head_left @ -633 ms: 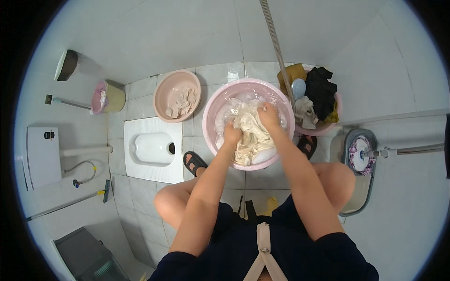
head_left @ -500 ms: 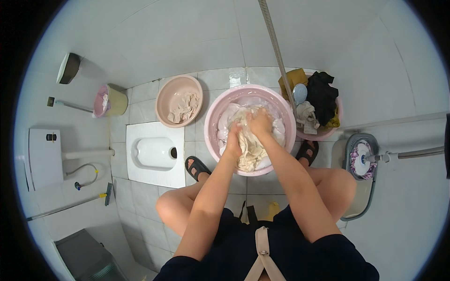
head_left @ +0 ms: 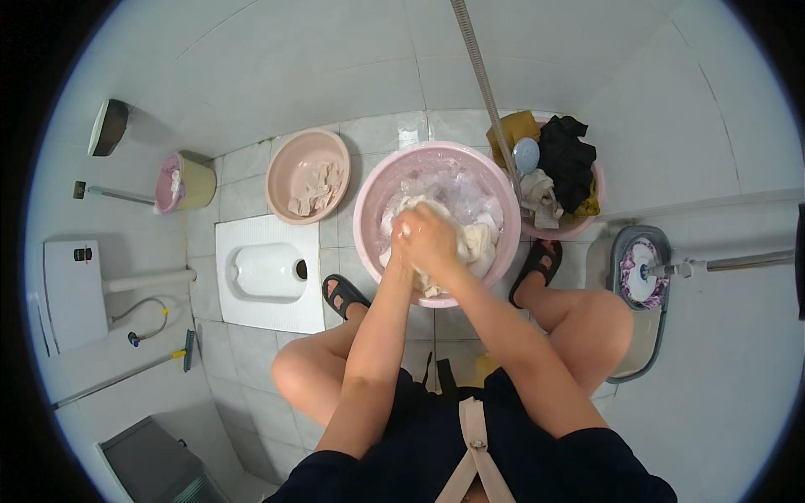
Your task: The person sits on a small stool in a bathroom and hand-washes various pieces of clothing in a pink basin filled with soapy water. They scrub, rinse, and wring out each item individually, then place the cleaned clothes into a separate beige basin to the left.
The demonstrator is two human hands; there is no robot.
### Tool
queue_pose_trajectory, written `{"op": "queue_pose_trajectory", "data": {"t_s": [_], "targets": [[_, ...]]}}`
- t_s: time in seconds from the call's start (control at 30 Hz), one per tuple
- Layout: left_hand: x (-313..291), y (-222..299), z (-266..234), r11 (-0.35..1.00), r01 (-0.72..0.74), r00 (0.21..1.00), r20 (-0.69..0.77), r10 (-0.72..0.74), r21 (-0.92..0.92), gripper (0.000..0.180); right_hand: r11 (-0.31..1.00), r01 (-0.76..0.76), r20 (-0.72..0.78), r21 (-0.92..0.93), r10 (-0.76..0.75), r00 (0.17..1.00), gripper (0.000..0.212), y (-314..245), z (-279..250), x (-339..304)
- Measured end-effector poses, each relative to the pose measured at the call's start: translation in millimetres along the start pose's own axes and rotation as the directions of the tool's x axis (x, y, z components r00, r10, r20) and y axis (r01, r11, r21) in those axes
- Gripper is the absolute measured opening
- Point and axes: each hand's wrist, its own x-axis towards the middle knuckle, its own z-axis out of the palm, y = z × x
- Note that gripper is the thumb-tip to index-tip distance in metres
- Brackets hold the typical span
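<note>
A large pink basin stands on the floor in front of me, with water and wet, pale cloth in it. My left hand and my right hand are pressed together over the basin's near half. Both are closed on a wet cream cloth, which bulges out to the right of my right hand. The right hand covers much of the left one's fingers. Whitish translucent cloth lies in the water beyond my hands.
A smaller pink basin with beige cloths stands to the left, beside a squat toilet. At the right, another basin holds black clothing and a shower head. A mop bucket stands farther right.
My hands, apart on the cloth before, have come together around it, the right hand moving left and nearer to me. The cream cloth is bunched up, and more water shows beyond it.
</note>
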Motion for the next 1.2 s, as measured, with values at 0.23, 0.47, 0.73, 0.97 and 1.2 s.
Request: {"op": "queue_pose_trajectory", "data": {"t_s": [0.23,0.47,0.73,0.97,1.2], "targets": [[-27.3,8.7,28.3,0.944,-0.109,0.964,-0.198,0.176,0.311,0.042,0.957,-0.283,0.018,-0.064,0.285,0.958,0.028,84.5,-8.6,55.3],[-9.3,-6.1,6.2,-0.113,-0.019,0.756,0.088,0.648,0.993,0.046,0.976,-0.051,0.047,-0.213,0.063,0.997,0.040,105.7,3.3,23.4],[30.8,-13.9,-7.3,-0.396,-0.003,0.868,0.199,0.455,0.918,0.054,0.845,-0.519,0.316,-0.132,0.532,0.786,0.039,121.7,21.9,46.0],[42.0,9.5,-16.2,0.998,0.052,0.998,-0.034,-0.053,-0.020,0.051,0.955,-0.290,0.169,0.061,0.277,0.946,0.026,7.2,12.9,4.4],[12.9,3.2,-7.9,0.991,0.005,0.977,-0.213,0.024,0.136,0.054,0.995,-0.095,0.079,0.034,0.092,0.993,0.021,-4.8,6.9,-6.4]]}}
